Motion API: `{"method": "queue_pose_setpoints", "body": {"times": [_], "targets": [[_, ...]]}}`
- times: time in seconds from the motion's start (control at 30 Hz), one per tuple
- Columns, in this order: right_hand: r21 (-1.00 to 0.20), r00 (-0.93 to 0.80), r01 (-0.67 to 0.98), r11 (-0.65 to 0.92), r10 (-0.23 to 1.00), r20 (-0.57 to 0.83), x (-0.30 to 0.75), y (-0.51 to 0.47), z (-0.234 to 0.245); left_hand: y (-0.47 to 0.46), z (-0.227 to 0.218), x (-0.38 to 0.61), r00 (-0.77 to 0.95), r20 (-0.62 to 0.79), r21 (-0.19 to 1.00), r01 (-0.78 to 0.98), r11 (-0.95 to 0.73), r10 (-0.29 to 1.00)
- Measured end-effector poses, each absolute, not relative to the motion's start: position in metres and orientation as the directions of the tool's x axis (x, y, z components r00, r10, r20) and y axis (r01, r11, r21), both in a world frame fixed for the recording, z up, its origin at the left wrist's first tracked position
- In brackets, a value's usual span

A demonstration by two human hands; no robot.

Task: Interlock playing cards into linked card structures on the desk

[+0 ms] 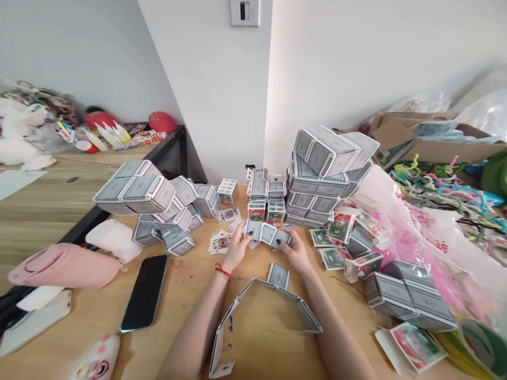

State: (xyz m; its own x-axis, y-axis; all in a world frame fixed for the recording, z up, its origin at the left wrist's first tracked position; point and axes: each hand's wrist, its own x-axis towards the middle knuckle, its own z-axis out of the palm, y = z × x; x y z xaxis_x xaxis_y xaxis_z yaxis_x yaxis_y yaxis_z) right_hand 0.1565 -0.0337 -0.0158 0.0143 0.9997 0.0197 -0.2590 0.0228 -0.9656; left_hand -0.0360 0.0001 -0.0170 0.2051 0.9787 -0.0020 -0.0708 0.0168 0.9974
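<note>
- Nearest, between the forearms, a card wall (306,315) of joined cards stands on edge, bent into an outline open toward the near side.
- Just beyond its far edge, a patterned card (279,275) lies flat on the table.
- The left hand (236,247), a red bracelet (223,272) on its wrist, reaches far and slightly right; its thumb presses the near face of the strip's left end in a closed pinch.
- The right hand (297,252) reaches far and slightly left, pinching the right end, thumb in front; the fingers behind are mostly hidden.
- Between them, the strip of joined cards (268,234) runs left to right, its right end dipping nearer. It lies beyond the wall and flat card; neither hand is clearly closer to it.
- Farther, face-up cards (222,243) lie left of the strip; card boxes (257,212) stand behind it.
</note>
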Motion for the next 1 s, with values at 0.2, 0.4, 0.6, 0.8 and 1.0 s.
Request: {"method": "queue_pose_setpoints", "body": {"times": [0.2, 0.4, 0.6, 0.8, 1.0], "targets": [[-0.991, -0.024, -0.134, 0.012, 1.0, 0.016, 0.157, -0.033, -0.021, -0.005, -0.01, -0.035, 0.218, 0.112, 0.978, 0.146, -0.146, 0.969], [-0.993, -0.057, -0.119, -0.011, 0.998, -0.004, 0.161, -0.033, -0.019, -0.011, -0.002, -0.031, 0.231, 0.121, 0.969, 0.183, -0.165, 0.965], [-0.993, -0.062, -0.11, -0.043, 0.997, -0.036, 0.163, -0.031, -0.021, -0.011, -0.005, -0.032, 0.237, 0.147, 0.954, 0.224, -0.201, 0.96], [-0.997, -0.052, -0.059, -0.046, 0.998, -0.043, 0.162, -0.031, -0.023, -0.012, -0.008, -0.031, 0.273, 0.128, 0.941, 0.269, -0.203, 0.953], [-0.994, -0.016, -0.103, -0.04, 0.999, -0.038, 0.162, -0.032, -0.019, -0.014, -0.008, -0.026, 0.299, 0.121, 0.936, 0.283, -0.209, 0.946]]}}
